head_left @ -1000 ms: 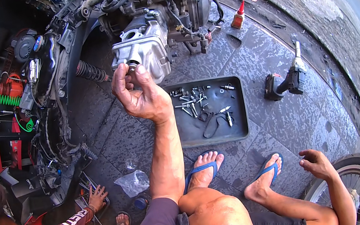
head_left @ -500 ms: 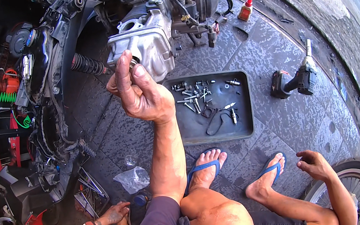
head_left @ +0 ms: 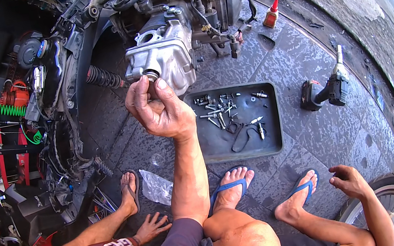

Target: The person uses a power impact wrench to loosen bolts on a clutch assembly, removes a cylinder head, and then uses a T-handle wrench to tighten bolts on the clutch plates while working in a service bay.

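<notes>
My left hand (head_left: 163, 109) is raised with its fingertips closed on a small round metal piece (head_left: 150, 76) at a hole in the front of the silver engine cover (head_left: 176, 58). My thumb and fingers partly hide that piece. Below the engine, a black tray (head_left: 274, 115) holds several bolts, spark plugs and small loose parts. My right hand (head_left: 348, 182) is held low at the right beside a spoked wheel (head_left: 393, 191), with slightly bent, parted fingers and nothing in them.
A co-worker's hand (head_left: 152, 228) and foot (head_left: 129, 191) are at lower left, near a plastic bag (head_left: 157, 187). A motorbike frame (head_left: 62, 83) and scattered tools fill the left. A cordless impact wrench (head_left: 332, 90) and a red-capped bottle (head_left: 271, 17) stand on tiles at right.
My left fingertips have shifted slightly on the round piece, uncovering more of it. The co-worker's hand has moved right with fingers spread, and their foot has moved up into clearer view.
</notes>
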A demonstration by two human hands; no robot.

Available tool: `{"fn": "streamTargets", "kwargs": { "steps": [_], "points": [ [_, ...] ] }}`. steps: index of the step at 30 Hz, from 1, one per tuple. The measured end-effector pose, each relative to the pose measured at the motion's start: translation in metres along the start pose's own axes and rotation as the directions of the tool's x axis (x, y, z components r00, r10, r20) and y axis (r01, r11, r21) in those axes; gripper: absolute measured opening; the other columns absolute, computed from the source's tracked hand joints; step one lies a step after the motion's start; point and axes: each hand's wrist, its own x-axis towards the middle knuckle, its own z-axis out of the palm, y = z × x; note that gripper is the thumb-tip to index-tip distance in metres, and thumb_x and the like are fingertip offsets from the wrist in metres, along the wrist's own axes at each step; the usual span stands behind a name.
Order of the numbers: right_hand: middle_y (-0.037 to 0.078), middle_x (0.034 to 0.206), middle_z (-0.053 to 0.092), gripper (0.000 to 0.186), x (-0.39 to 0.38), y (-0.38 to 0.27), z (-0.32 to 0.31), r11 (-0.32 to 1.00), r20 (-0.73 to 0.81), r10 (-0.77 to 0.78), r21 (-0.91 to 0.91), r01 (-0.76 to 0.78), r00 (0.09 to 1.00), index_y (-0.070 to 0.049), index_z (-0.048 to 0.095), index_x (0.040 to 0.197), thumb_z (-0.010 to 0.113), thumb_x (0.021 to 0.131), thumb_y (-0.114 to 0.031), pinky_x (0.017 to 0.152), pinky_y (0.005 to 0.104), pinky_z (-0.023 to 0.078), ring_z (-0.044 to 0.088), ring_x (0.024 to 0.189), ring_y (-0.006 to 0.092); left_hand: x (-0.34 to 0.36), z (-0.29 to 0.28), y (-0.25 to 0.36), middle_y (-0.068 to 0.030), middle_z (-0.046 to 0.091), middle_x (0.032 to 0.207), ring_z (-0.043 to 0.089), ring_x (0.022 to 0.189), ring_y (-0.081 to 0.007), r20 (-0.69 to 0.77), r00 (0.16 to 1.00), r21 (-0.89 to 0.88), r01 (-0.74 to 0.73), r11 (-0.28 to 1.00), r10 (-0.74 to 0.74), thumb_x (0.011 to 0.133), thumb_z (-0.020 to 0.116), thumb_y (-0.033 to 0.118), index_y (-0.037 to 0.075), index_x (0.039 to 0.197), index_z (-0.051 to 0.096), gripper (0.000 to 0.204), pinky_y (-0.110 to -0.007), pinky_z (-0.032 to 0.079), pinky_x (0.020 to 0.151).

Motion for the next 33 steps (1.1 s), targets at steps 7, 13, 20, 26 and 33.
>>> {"fn": "streamTargets", "kwargs": {
  "steps": [7,13,20,26,33],
  "points": [
    [0.022,0.097,0.069,0.045,0.0,0.004,0.001,1.0,-0.007,0.003,0.021,-0.003,1.0,0.005,0.061,0.118,0.068,0.084,-0.023,0.08,0.0364,0.053,0.068,0.09,0.0249,0.005,0.002,0.0,-0.0109,0.048,0.111,0.058,0.095,-0.0162,-0.013,0.999,-0.08,0.051,0.996,-0.052,0.091,0.062,0.001,-0.004,0.112,0.06,0.021,-0.026,0.053,0.077],
    [0.022,0.099,0.069,0.037,0.045,-0.054,0.027,0.937,0.018,-0.224,-0.271,0.22,0.974,0.003,0.065,0.111,0.069,0.082,-0.02,0.083,0.0396,0.053,0.068,0.092,0.0341,0.006,0.001,-0.001,-0.0118,0.048,0.116,0.058,0.099,-0.0172,0.042,0.999,-0.007,-0.023,1.0,0.023,0.092,0.06,-0.001,-0.004,0.111,0.061,0.02,-0.028,0.051,0.081],
    [0.017,0.095,0.061,0.041,0.258,-0.192,0.148,0.555,-0.006,-0.744,-0.561,0.614,0.668,-0.011,0.057,0.126,0.052,0.085,-0.006,0.078,0.0439,0.053,0.064,0.093,0.0346,0.009,-0.017,-0.008,-0.01,0.05,0.115,0.051,0.095,-0.0161,0.099,0.989,-0.16,0.127,0.979,-0.112,0.083,0.068,0.003,0.0,0.118,0.054,0.038,-0.028,0.041,0.079],
    [0.019,0.104,0.062,0.029,0.335,-0.275,0.211,0.448,0.179,-0.616,-0.721,0.529,0.767,-0.014,0.061,0.119,0.043,0.097,-0.021,0.076,0.043,0.055,0.067,0.095,0.0307,0.022,-0.04,-0.006,-0.0109,0.049,0.113,0.052,0.087,-0.0144,0.317,0.948,0.156,-0.06,0.986,0.008,0.086,0.069,0.011,0.0,0.113,0.057,0.032,-0.025,0.045,0.074],
    [0.018,0.094,0.07,0.04,0.349,-0.265,0.218,0.56,0.117,-0.562,-0.675,0.481,0.819,-0.006,0.068,0.092,0.035,0.101,-0.026,0.074,0.044,0.056,0.07,0.088,0.0332,0.021,-0.047,-0.013,-0.0115,0.047,0.112,0.046,0.099,-0.0176,0.373,0.927,-0.003,0.024,1.0,-0.021,0.081,0.066,0.013,0.001,0.127,0.048,0.051,-0.03,0.041,0.087]
  ]
}}
